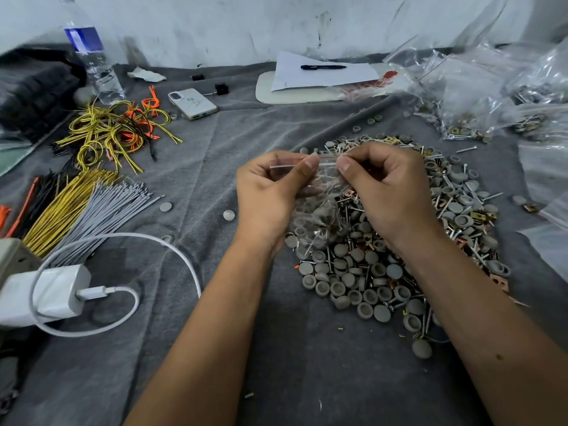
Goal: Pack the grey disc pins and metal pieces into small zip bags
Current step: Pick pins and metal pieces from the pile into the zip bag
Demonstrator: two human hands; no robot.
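Note:
A small clear zip bag [322, 192] hangs between my hands above the pile, with grey discs and metal bits showing in its lower part. My left hand [267, 192] pinches the bag's zip strip at its left end between thumb and fingers. My right hand [387, 186] pinches the same strip at its right end. Under and to the right of the hands lies a big heap of grey disc pins [368, 278] mixed with screws and copper and brass metal pieces [479, 216] on the grey cloth [215, 348].
Filled and empty zip bags [467, 96] crowd the far right. Bundles of yellow, orange, black and grey cable ties [101, 192] lie left, beside a white charger [46, 293] with its cable. A phone [193, 103], water bottle [92, 63], and paper with a pen [322, 67] sit at the back.

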